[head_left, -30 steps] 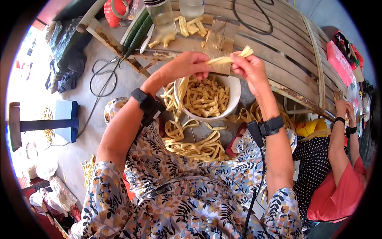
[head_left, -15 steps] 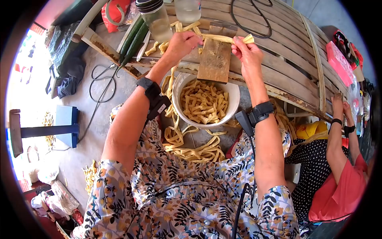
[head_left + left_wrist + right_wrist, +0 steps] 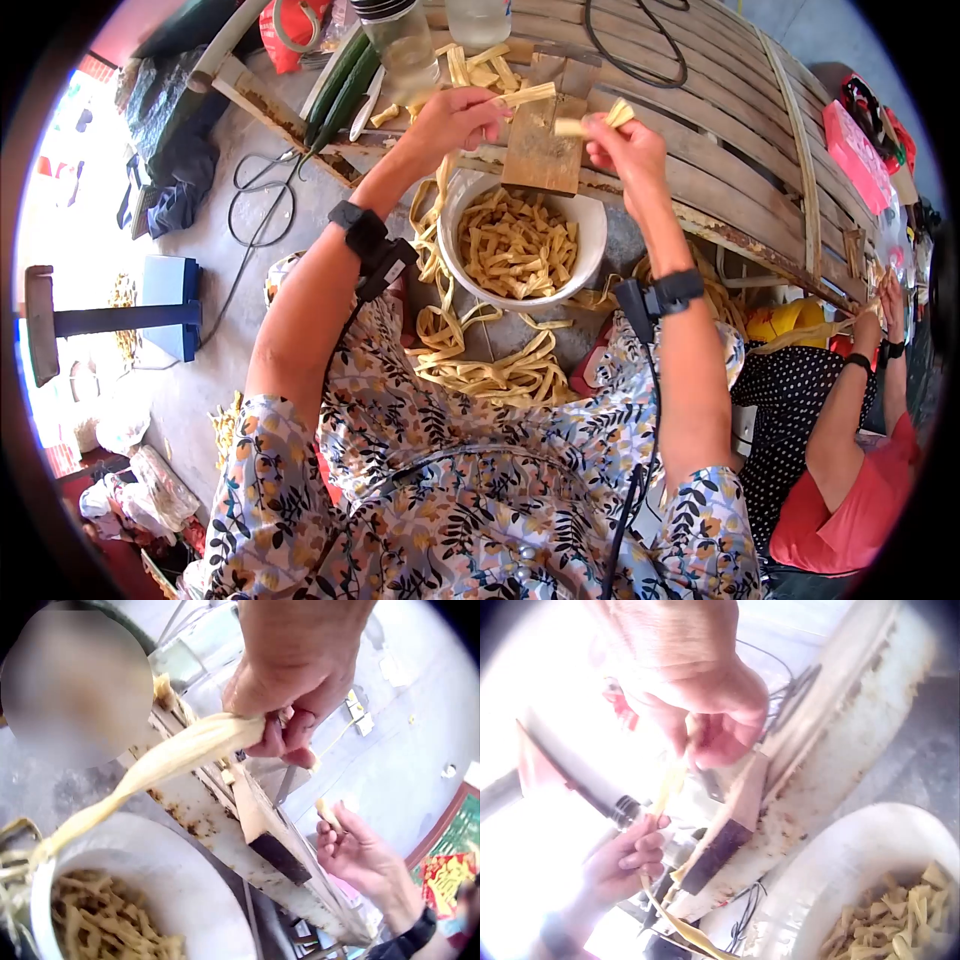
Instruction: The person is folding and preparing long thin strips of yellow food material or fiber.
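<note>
My left hand (image 3: pixel 455 120) grips a long pale yellow, fibrous strip (image 3: pixel 172 757). One end sticks out past the fingers over a wooden board (image 3: pixel 540 160); the rest trails down beside the white bucket (image 3: pixel 592 228). On the board's right, my right hand (image 3: pixel 635 155) pinches a short piece (image 3: pixel 572 128) of similar strip between thumb and fingers. A thin metal blade (image 3: pixel 285 784) stands up from the board in the left wrist view. Short cut pieces (image 3: pixel 515 245) lie in the bucket under the board's front end.
The slatted bench (image 3: pixel 720 170) holds more pieces (image 3: pixel 480 70), jars (image 3: pixel 405 60), cucumbers (image 3: pixel 340 90) and a black cable (image 3: pixel 640 70). Long strips (image 3: pixel 490 375) lie in loops on the floor before the lap. Another person (image 3: pixel 840 480) sits at the right.
The strip spanned both hands; it is now in two parts with a gap between them. Both hands first moved up over the board, and the left then came slightly back.
</note>
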Action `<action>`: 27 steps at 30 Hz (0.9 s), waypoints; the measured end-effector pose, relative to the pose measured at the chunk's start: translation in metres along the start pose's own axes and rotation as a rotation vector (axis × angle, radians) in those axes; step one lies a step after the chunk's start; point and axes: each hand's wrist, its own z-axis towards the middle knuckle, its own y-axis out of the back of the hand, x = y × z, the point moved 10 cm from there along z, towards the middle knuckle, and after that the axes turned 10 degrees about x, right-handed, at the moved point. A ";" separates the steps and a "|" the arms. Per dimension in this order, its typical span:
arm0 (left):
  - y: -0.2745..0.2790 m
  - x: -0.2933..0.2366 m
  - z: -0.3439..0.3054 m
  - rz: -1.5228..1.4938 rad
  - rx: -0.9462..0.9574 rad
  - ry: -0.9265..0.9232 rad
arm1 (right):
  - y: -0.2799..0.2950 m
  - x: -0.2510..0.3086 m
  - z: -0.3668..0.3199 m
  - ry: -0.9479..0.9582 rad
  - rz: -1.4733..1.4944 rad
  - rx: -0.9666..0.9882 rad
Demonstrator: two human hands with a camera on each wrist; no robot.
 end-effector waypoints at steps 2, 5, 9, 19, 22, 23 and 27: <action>-0.012 -0.002 -0.011 0.026 0.067 0.022 | -0.012 0.002 -0.018 0.034 -0.289 0.141; -0.027 -0.002 -0.018 0.173 0.062 -0.080 | -0.021 0.027 -0.047 0.346 -0.612 0.174; -0.072 -0.030 -0.036 0.593 0.059 -0.283 | -0.017 0.056 -0.054 0.393 -0.526 0.033; -0.052 -0.017 -0.040 0.451 0.261 -0.126 | -0.050 -0.049 -0.068 -0.301 -0.353 0.600; -0.043 -0.008 -0.032 0.335 0.262 -0.117 | -0.098 -0.023 -0.095 -0.277 0.173 0.884; -0.043 0.007 -0.029 0.313 0.237 -0.009 | -0.102 -0.010 -0.095 -0.216 0.371 0.924; -0.108 0.048 -0.039 -0.515 0.457 0.124 | -0.082 -0.001 -0.072 -0.041 0.240 0.732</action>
